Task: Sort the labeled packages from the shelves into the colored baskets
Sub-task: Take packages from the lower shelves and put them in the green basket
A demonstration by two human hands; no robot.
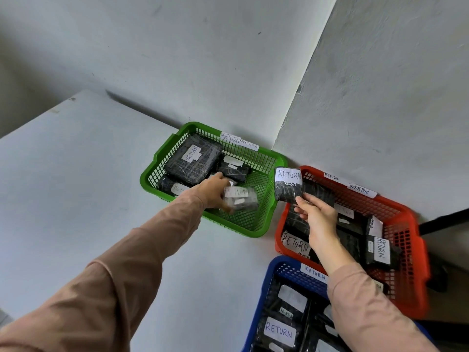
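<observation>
The right hand (318, 219) holds a small black package (289, 185) up in the air. Its grip is pinching the bottom edge of the package, so the package stands just above the fingertips, between the green basket (256, 231) and the red basket (416, 250). The white label on top says RETURN.

The left hand (215, 193) reaches into the green basket. A blurry package (241, 199) sits right at its fingers. I cannot tell if that grip is pinching it or spread apart.

The packages look small, light and a bit squishy, wrapped in shiny plastic that may be slippery. I think it is best to pinch one at an edge, away from the label, so the words can be read.
</observation>
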